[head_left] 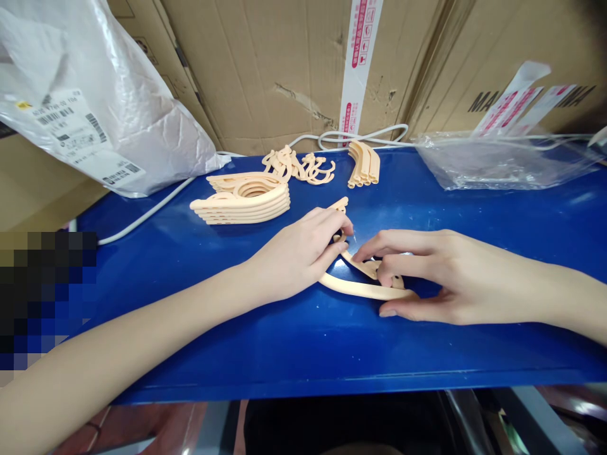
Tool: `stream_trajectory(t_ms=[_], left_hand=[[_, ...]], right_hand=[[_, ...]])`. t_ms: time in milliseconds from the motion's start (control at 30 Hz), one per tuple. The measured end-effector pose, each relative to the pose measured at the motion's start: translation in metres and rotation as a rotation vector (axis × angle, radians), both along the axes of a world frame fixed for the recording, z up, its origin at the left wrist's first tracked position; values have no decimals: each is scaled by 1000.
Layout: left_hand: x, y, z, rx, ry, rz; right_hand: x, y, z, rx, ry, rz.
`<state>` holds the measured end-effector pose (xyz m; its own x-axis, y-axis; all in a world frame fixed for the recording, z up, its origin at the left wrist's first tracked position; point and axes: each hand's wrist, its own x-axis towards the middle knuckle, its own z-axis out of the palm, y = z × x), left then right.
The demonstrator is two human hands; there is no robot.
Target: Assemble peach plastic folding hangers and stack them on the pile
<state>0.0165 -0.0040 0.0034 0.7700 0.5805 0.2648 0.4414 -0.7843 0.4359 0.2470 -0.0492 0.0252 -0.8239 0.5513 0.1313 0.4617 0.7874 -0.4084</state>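
Cream plastic, the hanger point(363, 289) is held over the blue counter point(284, 360), the left hand point(310, 246) pinching its left part, the right hand point(441, 275) curled about its right end; stacked pieces point(244, 212) sit beyond.

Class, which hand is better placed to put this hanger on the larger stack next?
Probably the left hand: it touches the hanger and lies nearer the larger stack than the right hand.

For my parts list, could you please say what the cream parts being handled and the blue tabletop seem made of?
Cream parts: probably matte plastic, given their smooth, moulded-looking curves. Blue tabletop: glossy, as reflections show, perhaps painted metal or laminate.
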Motion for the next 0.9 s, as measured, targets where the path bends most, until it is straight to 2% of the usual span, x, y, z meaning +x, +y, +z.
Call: stream_trajectory(t_ms=[300,633,900], left_hand=[[0,-1,-1,8,-23,18],[-1,-1,-2,22,-23,59],[-1,-1,-1,67,11,78]], right_hand=[[4,3,-2,-120,70,-53],[0,2,1,-302,92,35],[4,5,-2,-228,85,-13]])
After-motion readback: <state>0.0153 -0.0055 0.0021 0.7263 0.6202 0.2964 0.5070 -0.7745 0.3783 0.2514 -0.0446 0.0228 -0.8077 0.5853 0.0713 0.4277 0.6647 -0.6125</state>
